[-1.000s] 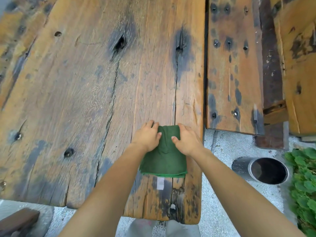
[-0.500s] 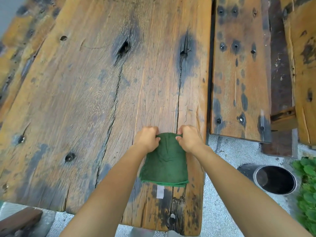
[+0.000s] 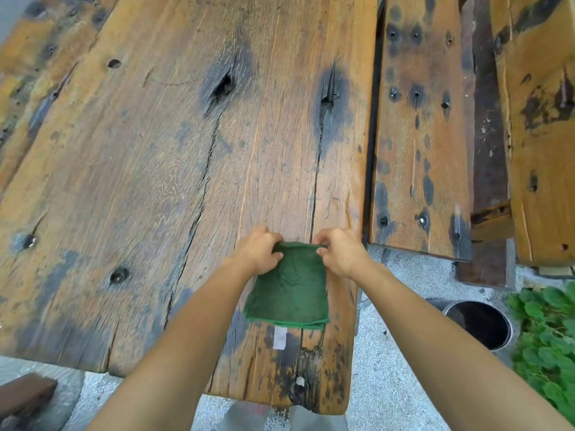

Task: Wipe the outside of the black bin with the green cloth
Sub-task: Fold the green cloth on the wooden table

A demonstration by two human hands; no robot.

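Note:
A folded green cloth (image 3: 287, 290) lies on the near right part of a weathered wooden table (image 3: 155, 181), a white label sticking out from its near edge. My left hand (image 3: 259, 250) pinches the cloth's far left corner. My right hand (image 3: 339, 251) pinches the far right corner, and the far edge is lifted slightly off the wood. The black bin (image 3: 476, 323) stands on the ground to the right, below the table, its round mouth facing up; my right forearm hides part of its left side.
A second plank (image 3: 417, 135) and wooden benches (image 3: 541, 119) lie to the right of the table. Green plants (image 3: 547, 343) grow just right of the bin. The ground (image 3: 392, 353) is pale gravel. A dark wooden piece (image 3: 21, 396) sits at the lower left.
Both hands went from resting flat on the cloth's far end to pinching its far corners and raising that edge. The view shifted slightly; the bin now sits lower right.

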